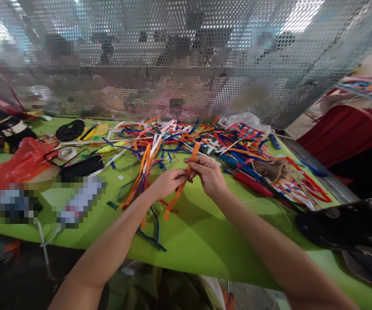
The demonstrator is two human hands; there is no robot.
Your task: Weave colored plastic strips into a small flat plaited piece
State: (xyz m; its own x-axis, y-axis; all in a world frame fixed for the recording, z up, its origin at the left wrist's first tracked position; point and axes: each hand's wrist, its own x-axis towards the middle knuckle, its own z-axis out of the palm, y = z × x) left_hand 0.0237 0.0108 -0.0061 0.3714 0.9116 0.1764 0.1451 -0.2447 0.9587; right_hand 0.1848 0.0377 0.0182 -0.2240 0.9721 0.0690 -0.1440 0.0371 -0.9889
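An orange strip (174, 199) runs through both hands, one end pointing up and the other hanging down toward the table. My left hand (172, 181) pinches it from the left, fingers closed. From the right, my right hand (207, 172) grips the same strip with thumb and fingers, and the fingertips of both hands nearly meet. Close to the left hand lies a loose bunch of orange, white and blue strips (145, 165). A dark blue strip (157, 226) trails from it toward the front of the green table (211, 241).
Tangled coloured strips and woven pieces (176, 128) cover the back. Brown twine (271, 170) lies at right. Leftward are a red plastic bag (27, 161), a tape roll (67, 153), a black case (80, 168) and a yellow cutter (89, 131). A perforated metal screen (134, 86) stands behind.
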